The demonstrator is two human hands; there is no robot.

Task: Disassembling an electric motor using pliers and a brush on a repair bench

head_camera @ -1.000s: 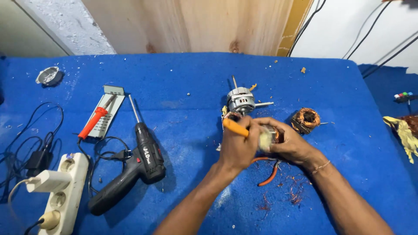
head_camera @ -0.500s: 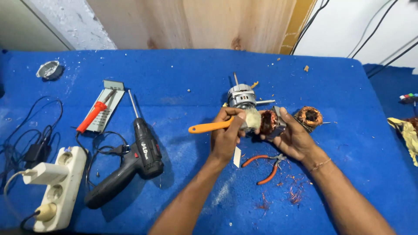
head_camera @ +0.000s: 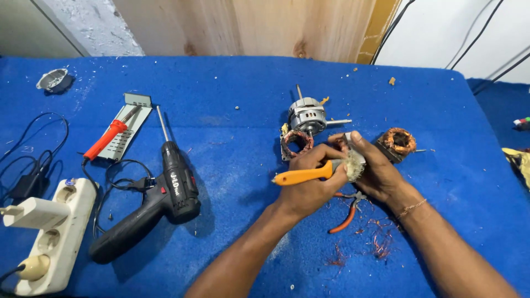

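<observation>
Orange-handled brush (head_camera: 314,174) gripped in left hand (head_camera: 309,185); right hand (head_camera: 375,171) clasps a part (mostly hidden).

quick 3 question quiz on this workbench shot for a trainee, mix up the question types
1. True or false: the left hand holds an orange-handled brush.
2. Which thing lies on the blue table just under the right hand?
A. a hammer
B. red-handled pliers
C. a tape measure
3. Fill in: the black drill lies between the white power strip and the person's ____ arm.

Key:
1. True; its bristles meet the small part that the right hand grips.
2. B
3. left
</observation>
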